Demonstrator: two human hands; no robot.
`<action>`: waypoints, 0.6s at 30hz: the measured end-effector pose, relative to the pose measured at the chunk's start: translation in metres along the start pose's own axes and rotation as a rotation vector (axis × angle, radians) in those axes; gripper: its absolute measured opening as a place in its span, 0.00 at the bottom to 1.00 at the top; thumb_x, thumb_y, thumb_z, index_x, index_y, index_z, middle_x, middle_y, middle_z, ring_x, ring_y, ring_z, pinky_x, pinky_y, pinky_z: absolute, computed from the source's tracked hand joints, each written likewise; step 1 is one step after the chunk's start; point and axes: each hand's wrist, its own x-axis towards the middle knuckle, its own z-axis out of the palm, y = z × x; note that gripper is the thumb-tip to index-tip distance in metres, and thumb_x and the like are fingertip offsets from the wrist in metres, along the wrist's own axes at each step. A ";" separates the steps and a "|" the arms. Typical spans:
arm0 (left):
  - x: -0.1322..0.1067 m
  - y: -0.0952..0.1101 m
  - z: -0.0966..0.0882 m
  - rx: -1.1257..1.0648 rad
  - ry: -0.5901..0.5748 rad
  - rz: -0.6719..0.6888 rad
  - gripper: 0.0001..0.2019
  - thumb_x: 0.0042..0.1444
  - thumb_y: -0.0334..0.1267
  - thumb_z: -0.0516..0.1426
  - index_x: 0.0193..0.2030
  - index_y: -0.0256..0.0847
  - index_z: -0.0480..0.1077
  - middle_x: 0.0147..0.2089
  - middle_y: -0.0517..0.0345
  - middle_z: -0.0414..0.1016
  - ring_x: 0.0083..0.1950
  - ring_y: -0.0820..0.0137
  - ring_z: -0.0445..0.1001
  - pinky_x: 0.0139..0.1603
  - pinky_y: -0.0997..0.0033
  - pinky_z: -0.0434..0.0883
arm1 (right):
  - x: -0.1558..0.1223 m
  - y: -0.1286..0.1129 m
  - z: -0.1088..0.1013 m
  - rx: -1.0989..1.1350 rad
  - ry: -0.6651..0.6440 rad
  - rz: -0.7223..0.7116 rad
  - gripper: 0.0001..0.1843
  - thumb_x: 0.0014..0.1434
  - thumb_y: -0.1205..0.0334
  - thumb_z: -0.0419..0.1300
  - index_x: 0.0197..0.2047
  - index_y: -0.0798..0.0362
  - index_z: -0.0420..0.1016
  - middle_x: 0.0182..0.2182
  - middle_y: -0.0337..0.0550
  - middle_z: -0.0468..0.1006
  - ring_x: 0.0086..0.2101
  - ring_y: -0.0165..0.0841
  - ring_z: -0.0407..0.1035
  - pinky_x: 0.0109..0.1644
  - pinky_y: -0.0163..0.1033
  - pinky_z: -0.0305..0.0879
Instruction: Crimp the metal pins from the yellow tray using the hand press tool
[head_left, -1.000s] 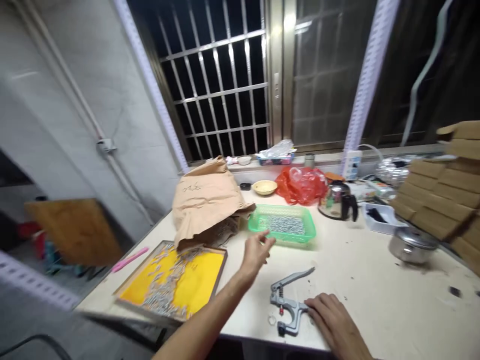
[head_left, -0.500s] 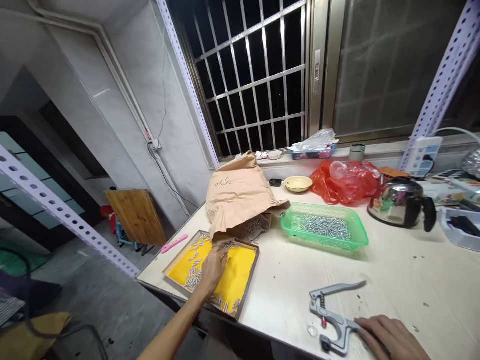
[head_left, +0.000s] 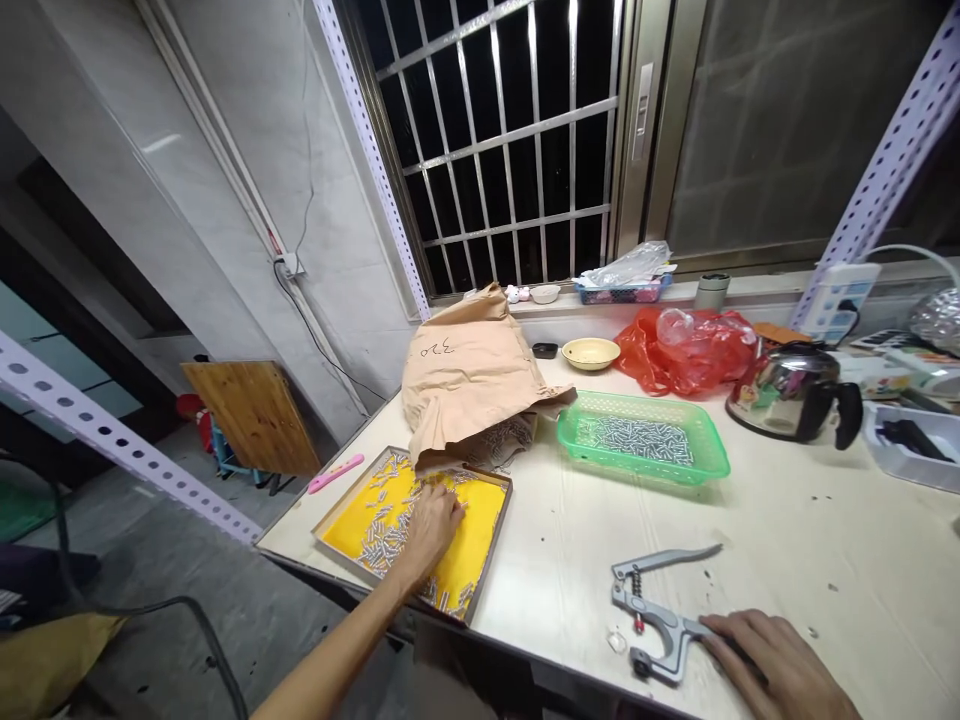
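Observation:
My left hand (head_left: 433, 525) is down in a shallow brown tray (head_left: 489, 545) with a yellow bottom, its fingers curled and their tips hidden. Small silver metal pins (head_left: 384, 540) lie scattered around it in the tray. My right hand (head_left: 784, 660) rests low on the table, fingers closed over one handle of grey hand pliers (head_left: 667, 622) with a spring and a red-tipped part. The pliers' jaws point left and the other handle stands away, spread. A small clear piece (head_left: 616, 640) lies beside the jaws. A brown paper sack (head_left: 472, 375) leans open over the tray's far edge.
A green plastic basket (head_left: 716, 463) holds many metal pins. Behind it are a cream bowl (head_left: 591, 353), a red plastic bag (head_left: 682, 350) and a steel kettle (head_left: 784, 392). A pink-handled tool (head_left: 335, 474) lies left of the tray. The table's edge (head_left: 555, 665) runs along the front.
My view has tilted down and shifted slightly. My left hand has moved a little within the tray, among the pins. My right hand stays on the pliers.

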 end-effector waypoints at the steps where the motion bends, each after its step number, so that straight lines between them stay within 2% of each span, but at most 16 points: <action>1: -0.008 -0.002 -0.003 -0.009 -0.012 0.014 0.10 0.57 0.36 0.51 0.30 0.39 0.72 0.36 0.52 0.71 0.42 0.62 0.65 0.42 0.66 0.61 | 0.000 -0.002 0.000 0.006 0.016 0.016 0.20 0.64 0.50 0.46 0.46 0.45 0.76 0.42 0.47 0.76 0.41 0.41 0.69 0.46 0.45 0.66; 5: -0.025 -0.008 -0.012 -0.063 0.001 -0.012 0.12 0.59 0.36 0.49 0.32 0.40 0.73 0.36 0.52 0.71 0.42 0.63 0.65 0.42 0.67 0.61 | 0.002 -0.007 0.001 0.022 0.055 0.078 0.19 0.64 0.48 0.47 0.44 0.46 0.75 0.39 0.46 0.75 0.40 0.40 0.68 0.46 0.44 0.65; 9: -0.021 -0.008 -0.013 -0.103 -0.036 -0.010 0.13 0.59 0.35 0.49 0.33 0.41 0.74 0.36 0.53 0.71 0.43 0.64 0.65 0.44 0.67 0.61 | 0.005 -0.011 0.000 0.032 0.079 0.087 0.19 0.63 0.47 0.47 0.43 0.45 0.75 0.38 0.44 0.75 0.38 0.39 0.69 0.43 0.43 0.65; 14: -0.015 0.002 -0.010 -0.100 -0.111 0.087 0.16 0.60 0.36 0.47 0.27 0.40 0.73 0.34 0.53 0.70 0.41 0.66 0.65 0.41 0.70 0.60 | 0.007 -0.011 -0.001 0.032 0.085 0.088 0.19 0.64 0.48 0.46 0.42 0.45 0.75 0.37 0.45 0.75 0.38 0.39 0.69 0.43 0.43 0.64; 18: -0.015 0.009 -0.010 -0.050 -0.160 0.082 0.13 0.57 0.32 0.49 0.26 0.39 0.71 0.35 0.53 0.70 0.41 0.66 0.66 0.40 0.71 0.60 | 0.009 -0.012 -0.001 0.042 0.097 0.099 0.18 0.64 0.47 0.47 0.41 0.46 0.74 0.36 0.44 0.75 0.37 0.38 0.69 0.43 0.43 0.64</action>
